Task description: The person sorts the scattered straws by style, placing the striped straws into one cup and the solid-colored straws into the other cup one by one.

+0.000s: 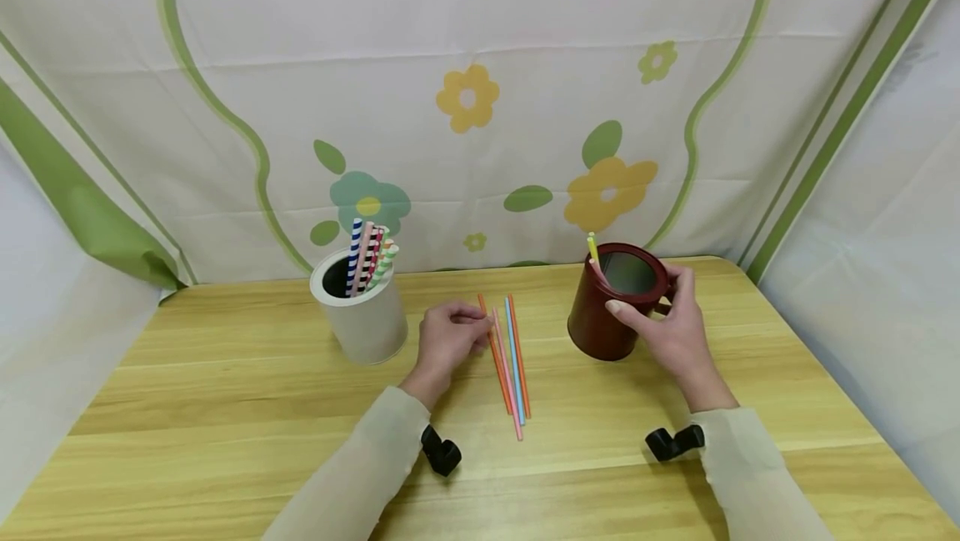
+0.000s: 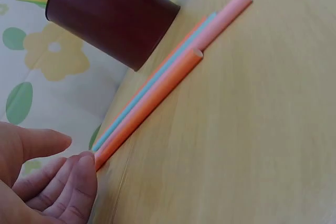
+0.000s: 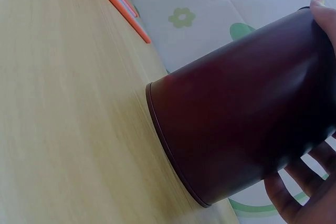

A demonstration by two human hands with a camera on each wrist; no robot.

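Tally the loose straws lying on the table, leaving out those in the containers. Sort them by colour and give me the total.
Orange straws: 2
Pink straw: 1
Blue straw: 1
Total: 4

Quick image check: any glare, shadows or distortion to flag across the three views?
Head: mostly even light, soft shadows by the sleeves on the wooden table. Left wrist: tilted frame; close perspective makes the pink straw taper sharply. Right wrist: also tilted; dull sheen on the dark red mug, sinking to near-black on the side by the right hand.
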